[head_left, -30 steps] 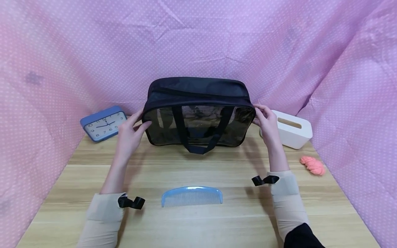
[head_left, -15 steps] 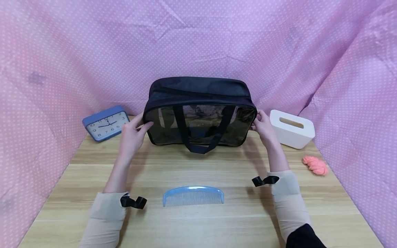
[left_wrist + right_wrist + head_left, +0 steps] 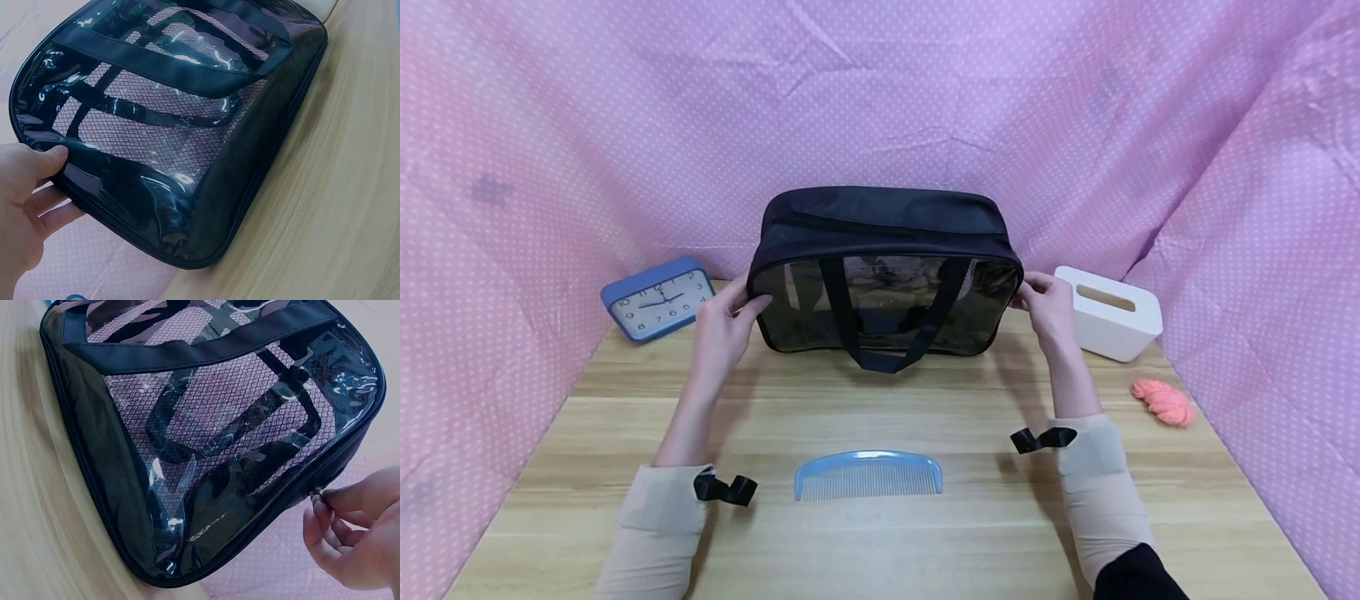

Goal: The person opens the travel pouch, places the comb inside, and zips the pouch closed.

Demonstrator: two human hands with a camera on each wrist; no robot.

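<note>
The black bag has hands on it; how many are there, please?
2: the left hand grips the bag at its left end, and the right hand pinches a small metal piece at the right end.

The head view looks forward and down from above the near side of the worktop (image 3: 865, 550), well back from the black bag (image 3: 886, 283), while the left and right wrist views face its clear front (image 3: 206, 437) up close and tilted, from opposite ends, all three sharing its handle strap (image 3: 880, 362)
</note>
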